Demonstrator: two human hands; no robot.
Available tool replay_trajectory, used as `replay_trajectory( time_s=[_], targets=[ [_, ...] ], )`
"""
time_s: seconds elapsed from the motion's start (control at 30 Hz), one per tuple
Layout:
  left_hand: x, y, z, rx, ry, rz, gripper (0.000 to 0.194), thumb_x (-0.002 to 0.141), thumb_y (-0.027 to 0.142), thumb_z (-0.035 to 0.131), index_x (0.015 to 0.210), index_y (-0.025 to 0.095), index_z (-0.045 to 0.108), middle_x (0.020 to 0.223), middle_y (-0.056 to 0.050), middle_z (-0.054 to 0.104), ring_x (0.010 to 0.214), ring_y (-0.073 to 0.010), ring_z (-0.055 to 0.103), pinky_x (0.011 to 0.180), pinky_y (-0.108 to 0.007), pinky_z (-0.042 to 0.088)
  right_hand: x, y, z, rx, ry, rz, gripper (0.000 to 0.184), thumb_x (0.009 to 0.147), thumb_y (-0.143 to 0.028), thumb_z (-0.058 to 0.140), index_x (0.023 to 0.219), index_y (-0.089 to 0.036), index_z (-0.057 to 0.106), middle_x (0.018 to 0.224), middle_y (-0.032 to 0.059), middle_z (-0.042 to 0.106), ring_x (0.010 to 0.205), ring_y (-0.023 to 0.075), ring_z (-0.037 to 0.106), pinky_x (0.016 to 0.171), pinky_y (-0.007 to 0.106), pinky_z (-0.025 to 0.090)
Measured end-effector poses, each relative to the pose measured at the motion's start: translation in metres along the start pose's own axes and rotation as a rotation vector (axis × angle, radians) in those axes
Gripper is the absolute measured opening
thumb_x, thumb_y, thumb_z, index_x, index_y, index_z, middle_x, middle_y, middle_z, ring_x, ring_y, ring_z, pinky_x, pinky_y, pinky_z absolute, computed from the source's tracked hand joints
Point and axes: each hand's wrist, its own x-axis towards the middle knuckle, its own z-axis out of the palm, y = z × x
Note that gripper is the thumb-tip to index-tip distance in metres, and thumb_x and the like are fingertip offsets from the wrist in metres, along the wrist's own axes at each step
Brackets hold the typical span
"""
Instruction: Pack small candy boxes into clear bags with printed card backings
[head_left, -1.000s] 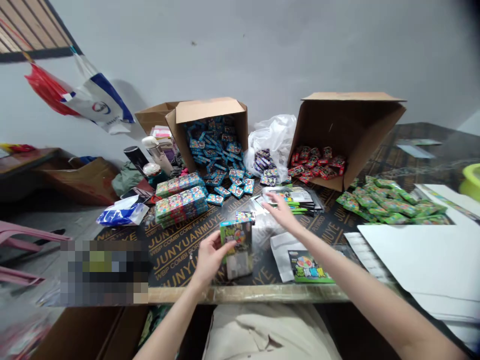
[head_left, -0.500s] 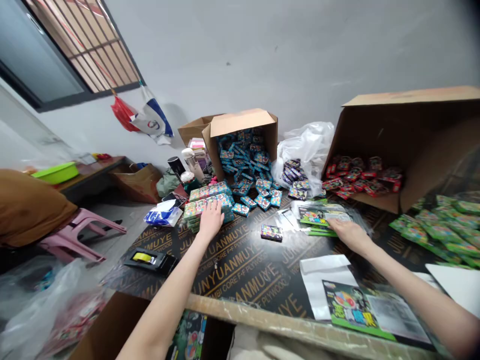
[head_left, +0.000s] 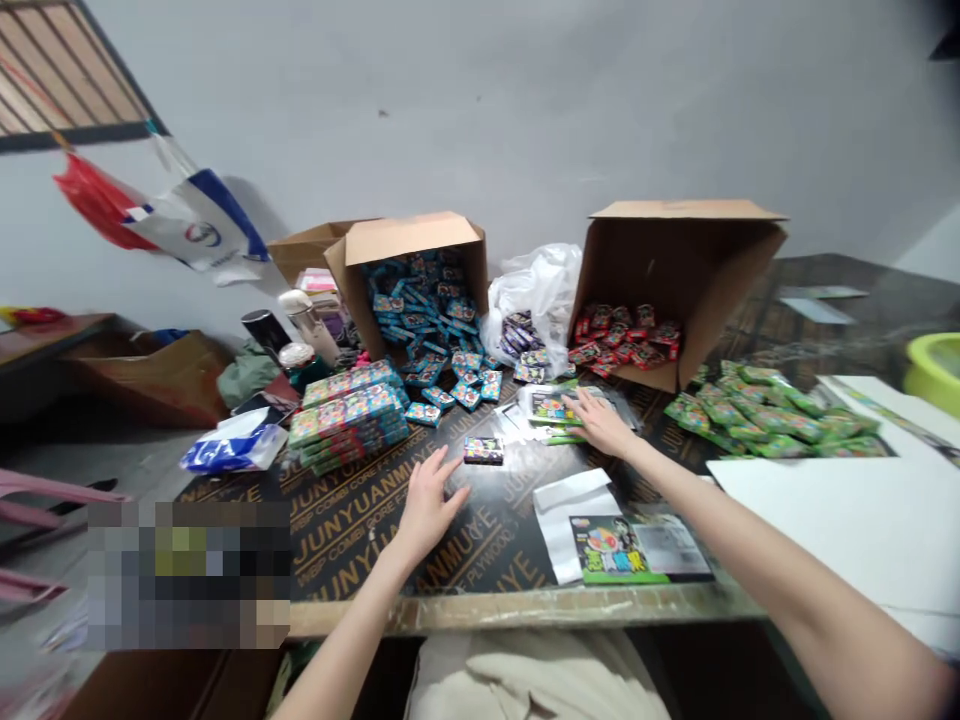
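My left hand hovers over or lies on the dark tabletop, fingers spread with nothing in them. Just beyond its fingertips lies a small black-and-purple candy box. My right hand rests with stretched fingers on a pile of flat printed packaging bags, dark with green edges and clear parts. Closer to the front edge, another printed bag lies partly over a white paper sheet. Left of my left hand stands a stack of colourful boxes.
Behind, a carton spills blue packets, beside a plastic bag with purple packets. Another carton holds red packets. Green packets and white board lie right. Tissues and bottles stand left.
My left hand has left the stack of colourful boxes and moved right, near the small candy box. My right hand remains at the printed bags. The view has turned to the right.
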Motion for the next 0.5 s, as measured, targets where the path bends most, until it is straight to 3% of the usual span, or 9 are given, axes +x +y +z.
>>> replay_trajectory(
  time_s=[0.07, 0.17, 0.27, 0.33, 0.4, 0.5],
  targets=[
    [-0.005, 0.003, 0.0, -0.025, -0.014, -0.002, 0.038, 0.077, 0.032, 0.056, 0.113, 0.02, 0.056, 0.131, -0.015, 0.046, 0.122, -0.0271, 0.041, 0.102, -0.053, 0.026, 0.002, -0.004, -0.001, 0.023, -0.001, 0.041, 0.039, 0.087, -0.027, 0.045, 0.122, -0.009, 0.046, 0.121, 0.0206, 0.051, 0.112, 0.0268, 0.047, 0.087, 0.036, 0.037],
    [-0.012, 0.006, -0.004, -0.077, -0.016, -0.026, 0.035, 0.076, 0.031, 0.057, 0.109, 0.02, 0.059, 0.129, -0.013, 0.049, 0.12, -0.0268, 0.043, 0.101, -0.051, 0.029, 0.001, -0.009, -0.007, 0.075, -0.009, 0.068, 0.025, 0.088, -0.023, 0.043, 0.103, -0.009, 0.058, 0.095, 0.0157, 0.064, 0.09, 0.022, 0.058, 0.075, 0.029, 0.04],
    [-0.016, 0.014, -0.009, -0.208, -0.039, -0.083, 0.034, 0.076, 0.033, 0.057, 0.107, 0.019, 0.061, 0.128, -0.013, 0.05, 0.119, -0.0264, 0.046, 0.1, -0.047, 0.033, -0.002, -0.014, -0.025, 0.125, 0.024, 0.112, 0.023, 0.087, -0.018, 0.042, 0.083, -0.009, 0.062, 0.071, 0.0119, 0.065, 0.069, 0.019, 0.058, 0.065, 0.026, 0.039],
    [-0.015, 0.027, -0.012, -0.349, -0.056, -0.113, 0.038, 0.076, 0.035, 0.057, 0.111, 0.019, 0.058, 0.128, -0.013, 0.05, 0.118, -0.0256, 0.046, 0.1, -0.045, 0.033, -0.003, -0.026, -0.044, 0.155, 0.084, 0.153, 0.027, 0.088, -0.016, 0.038, 0.082, -0.009, 0.063, 0.066, 0.0119, 0.063, 0.065, 0.0187, 0.057, 0.064, 0.027, 0.039],
    [-0.012, 0.044, -0.013, -0.537, -0.031, -0.124, 0.05, 0.075, 0.038, 0.059, 0.121, 0.02, 0.05, 0.131, -0.012, 0.047, 0.121, -0.0245, 0.043, 0.102, -0.043, 0.031, -0.006, -0.054, -0.065, 0.177, 0.155, 0.191, 0.032, 0.091, -0.019, 0.032, 0.09, -0.009, 0.062, 0.07, 0.0128, 0.063, 0.068, 0.0197, 0.058, 0.067, 0.028, 0.039],
    [-0.006, 0.075, -0.011, -0.874, 0.048, -0.123, 0.068, 0.07, 0.042, 0.063, 0.13, 0.023, 0.037, 0.137, -0.009, 0.04, 0.126, -0.0241, 0.036, 0.104, -0.039, 0.029, -0.019, -0.124, -0.095, 0.301, 0.255, 0.159, 0.036, 0.093, -0.027, 0.028, 0.098, -0.016, 0.061, 0.074, 0.0101, 0.063, 0.071, 0.0197, 0.059, 0.069, 0.029, 0.041]
  ],
)
